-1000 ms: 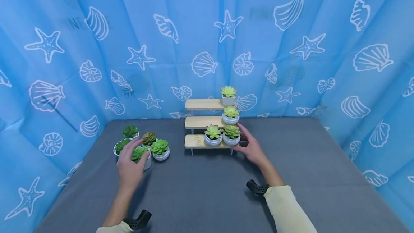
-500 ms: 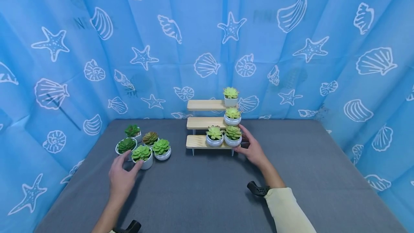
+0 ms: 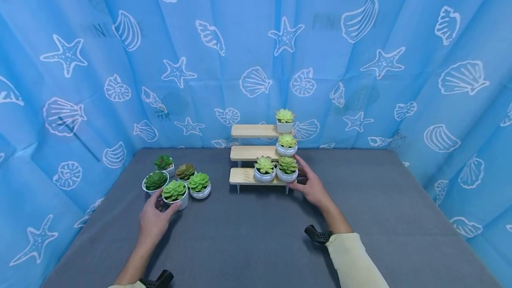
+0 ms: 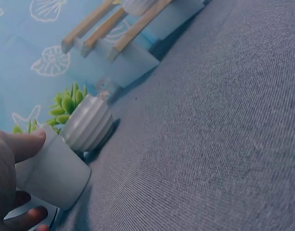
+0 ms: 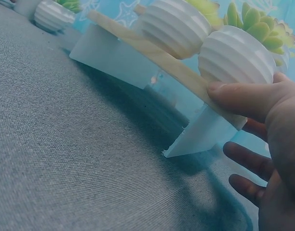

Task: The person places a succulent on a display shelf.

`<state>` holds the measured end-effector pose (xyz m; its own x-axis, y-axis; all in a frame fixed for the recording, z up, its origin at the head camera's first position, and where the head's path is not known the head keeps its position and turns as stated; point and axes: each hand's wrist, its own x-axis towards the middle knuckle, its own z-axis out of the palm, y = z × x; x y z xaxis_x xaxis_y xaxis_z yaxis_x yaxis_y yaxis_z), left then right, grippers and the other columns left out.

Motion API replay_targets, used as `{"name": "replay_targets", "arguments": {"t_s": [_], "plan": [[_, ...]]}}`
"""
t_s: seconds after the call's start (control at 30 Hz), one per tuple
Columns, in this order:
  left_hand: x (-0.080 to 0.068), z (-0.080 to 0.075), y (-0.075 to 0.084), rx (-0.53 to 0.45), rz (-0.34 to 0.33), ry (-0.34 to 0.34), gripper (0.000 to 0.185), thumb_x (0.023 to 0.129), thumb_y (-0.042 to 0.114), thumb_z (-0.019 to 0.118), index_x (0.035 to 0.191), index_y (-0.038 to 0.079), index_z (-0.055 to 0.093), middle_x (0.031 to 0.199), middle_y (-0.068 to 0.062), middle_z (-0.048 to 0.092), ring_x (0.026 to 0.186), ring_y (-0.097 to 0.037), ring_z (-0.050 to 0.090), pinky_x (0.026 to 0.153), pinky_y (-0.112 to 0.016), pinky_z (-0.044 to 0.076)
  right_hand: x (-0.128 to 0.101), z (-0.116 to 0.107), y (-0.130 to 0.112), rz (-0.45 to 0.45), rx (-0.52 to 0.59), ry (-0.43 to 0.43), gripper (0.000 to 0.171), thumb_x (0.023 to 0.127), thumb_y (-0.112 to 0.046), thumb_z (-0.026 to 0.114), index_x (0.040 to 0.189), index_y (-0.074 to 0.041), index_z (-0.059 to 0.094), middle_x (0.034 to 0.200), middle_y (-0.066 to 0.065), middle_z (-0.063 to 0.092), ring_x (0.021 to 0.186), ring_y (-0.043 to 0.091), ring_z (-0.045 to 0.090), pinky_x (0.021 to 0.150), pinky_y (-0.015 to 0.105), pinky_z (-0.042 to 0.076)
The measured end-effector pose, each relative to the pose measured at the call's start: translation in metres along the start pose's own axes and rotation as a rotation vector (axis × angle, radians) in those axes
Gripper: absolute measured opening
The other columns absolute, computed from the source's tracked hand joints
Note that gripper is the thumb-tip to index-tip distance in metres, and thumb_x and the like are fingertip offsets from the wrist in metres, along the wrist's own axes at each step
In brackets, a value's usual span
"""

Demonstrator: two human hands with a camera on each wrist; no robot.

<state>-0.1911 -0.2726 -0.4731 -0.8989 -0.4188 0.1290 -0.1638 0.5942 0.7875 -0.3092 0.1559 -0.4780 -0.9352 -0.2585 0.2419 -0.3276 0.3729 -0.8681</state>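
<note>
Gripping a white pot (image 3: 174,195), left hand (image 3: 154,221), right hand (image 3: 314,186) steadying shelf (image 3: 244,175)

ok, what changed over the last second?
The left hand pulled back off the top of the pot cluster toward the person, then closed in again and now holds the front white pot in its grip. The right hand stayed at the end of the wooden shelf; other pots unmoved.

Seashell curtain (image 3: 360,57) (blue), grey tabletop (image 3: 256,234)
</note>
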Motion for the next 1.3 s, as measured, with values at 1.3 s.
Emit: {"name": "replay_targets", "arguments": {"t_s": [1.3], "plan": [[-0.006, -0.009, 0.02, -0.197, 0.102, 0.076, 0.079, 0.084, 0.034, 0.078, 0.147, 0.006, 0.039, 0.132, -0.021, 0.054, 0.116, -0.031, 0.055, 0.089, -0.037, 0.051, -0.008, -0.004, -0.03, 0.025, 0.058, -0.046, 0.085, 0.086, -0.001, 0.072, 0.155, -0.008, 0.022, 0.148, 0.028, 0.036, 0.125, 0.047, 0.044, 0.098, 0.062, 0.038]]}}
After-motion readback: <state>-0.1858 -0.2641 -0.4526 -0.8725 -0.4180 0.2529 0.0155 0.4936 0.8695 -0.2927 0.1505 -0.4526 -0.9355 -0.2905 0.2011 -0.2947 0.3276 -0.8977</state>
